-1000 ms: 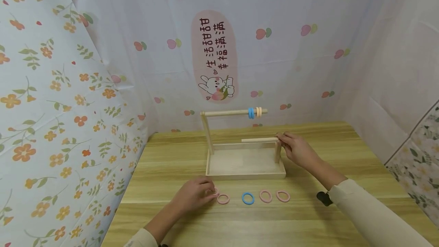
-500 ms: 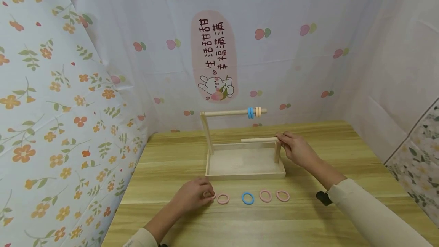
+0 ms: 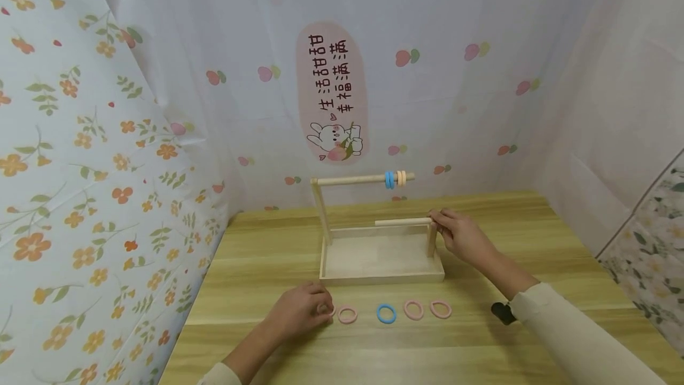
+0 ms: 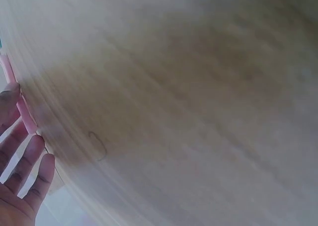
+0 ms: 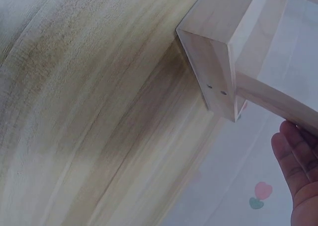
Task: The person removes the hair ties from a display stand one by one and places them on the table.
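Wood-grain table (image 3: 363, 361), wooden rack (image 3: 382, 280), pink rings (image 3: 347, 322), blue ring (image 3: 387, 322)

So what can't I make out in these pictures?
- Head view: most of the pink ring at the left hand, hidden by its fingers.
- Head view: part of the short post's top, covered by the right hand.
- Left wrist view: much of the left hand, cut off by the left edge.
- Right wrist view: much of the right hand, beyond the right edge.
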`<state>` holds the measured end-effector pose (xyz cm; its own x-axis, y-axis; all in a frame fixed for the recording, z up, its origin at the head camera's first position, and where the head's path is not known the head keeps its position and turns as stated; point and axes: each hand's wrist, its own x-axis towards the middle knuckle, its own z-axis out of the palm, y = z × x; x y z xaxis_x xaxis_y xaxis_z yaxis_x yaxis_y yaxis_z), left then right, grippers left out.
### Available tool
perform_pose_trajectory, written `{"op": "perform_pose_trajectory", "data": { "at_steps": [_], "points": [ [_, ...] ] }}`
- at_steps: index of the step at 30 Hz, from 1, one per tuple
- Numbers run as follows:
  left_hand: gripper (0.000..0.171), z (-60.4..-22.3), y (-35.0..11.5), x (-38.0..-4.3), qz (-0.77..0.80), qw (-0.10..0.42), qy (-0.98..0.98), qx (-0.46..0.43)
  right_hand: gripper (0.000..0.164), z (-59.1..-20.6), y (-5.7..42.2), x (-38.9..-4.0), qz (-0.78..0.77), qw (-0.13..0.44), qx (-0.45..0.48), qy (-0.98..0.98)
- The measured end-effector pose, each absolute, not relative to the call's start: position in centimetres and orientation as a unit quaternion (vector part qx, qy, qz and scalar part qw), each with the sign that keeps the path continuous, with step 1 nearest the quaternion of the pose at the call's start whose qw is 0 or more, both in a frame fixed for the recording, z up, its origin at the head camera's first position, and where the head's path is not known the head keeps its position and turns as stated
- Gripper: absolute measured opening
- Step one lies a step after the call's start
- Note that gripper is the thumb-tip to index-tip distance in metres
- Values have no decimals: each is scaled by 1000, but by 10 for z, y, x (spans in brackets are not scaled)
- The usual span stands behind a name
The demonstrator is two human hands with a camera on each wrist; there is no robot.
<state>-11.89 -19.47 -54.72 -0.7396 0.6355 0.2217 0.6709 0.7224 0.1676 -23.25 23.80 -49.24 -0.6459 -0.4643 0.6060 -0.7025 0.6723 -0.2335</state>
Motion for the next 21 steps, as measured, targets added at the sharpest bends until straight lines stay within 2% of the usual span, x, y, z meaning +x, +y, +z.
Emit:
{"op": "perform_pose_trajectory", "data": {
  "at_steps": [5, 9, 14, 21],
  "points": [
    [27, -546, -195, -118, -126, 59, -930, -341, 30, -493, 236, -231, 228, 257, 329, -880],
    [33, -543, -196, -118, -124, 70, -930, -340, 31, -494, 237, -231, 228, 253, 327, -881],
    [30, -536, -199, -119, -133, 85, -932, -327, 32, -494, 237, -232, 231, 245, 324, -884],
    [23, -521, -206, -131, -155, 151, -929, -301, 30, -492, 236, -231, 224, 235, 311, -893]
  ]
}}
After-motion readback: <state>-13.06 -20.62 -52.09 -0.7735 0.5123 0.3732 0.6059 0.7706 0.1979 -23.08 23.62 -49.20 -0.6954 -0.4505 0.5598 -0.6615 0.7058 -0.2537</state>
